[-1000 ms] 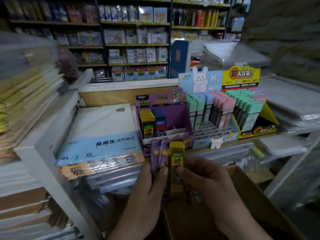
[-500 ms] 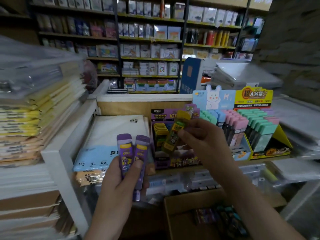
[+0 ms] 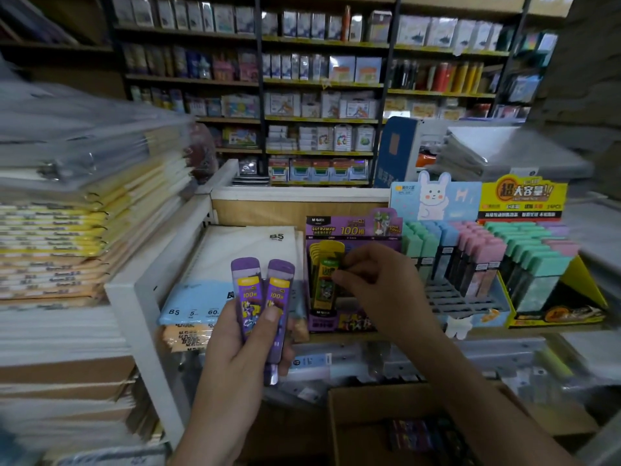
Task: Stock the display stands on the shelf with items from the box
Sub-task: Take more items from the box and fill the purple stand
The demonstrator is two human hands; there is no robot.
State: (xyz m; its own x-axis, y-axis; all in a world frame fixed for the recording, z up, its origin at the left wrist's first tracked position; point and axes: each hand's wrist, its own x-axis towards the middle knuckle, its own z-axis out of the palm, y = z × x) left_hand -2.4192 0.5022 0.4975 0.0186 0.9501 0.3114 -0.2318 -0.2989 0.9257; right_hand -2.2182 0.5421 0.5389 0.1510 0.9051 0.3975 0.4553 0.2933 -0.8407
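Head view puts the purple display stand (image 3: 322, 323) straight ahead on the shelf, with the right hand (image 3: 378, 292) already at it and the left hand (image 3: 240, 359) lower and to the left. The right hand's fingers are curled, and thumb and fingertips pinch the right edge of a yellow lead case (image 3: 323, 284). That case stands upright with its long axis vertical, at the front of the row of yellow cases in the stand's left column. Whether it is fully seated I cannot tell, since its lower end is blurred against the stand's front lip.

The left hand grips two purple lead cases (image 3: 248, 299) side by side, thumb across their lower fronts, long axes upright and fanned slightly apart at the top. They sit just left of the stand, in front of the B5 refill paper pack (image 3: 245, 250), close to the stand but not touching it.

My judgement is that the next placement depends on a short transfer rightward and forward: the purple cases are already oriented as the stand holds its stock. The right hand is nearer the slots, but it hides the columns beside the yellow row, so I cannot see free space there. The cardboard box (image 3: 337, 422) lies open below, near the right forearm.
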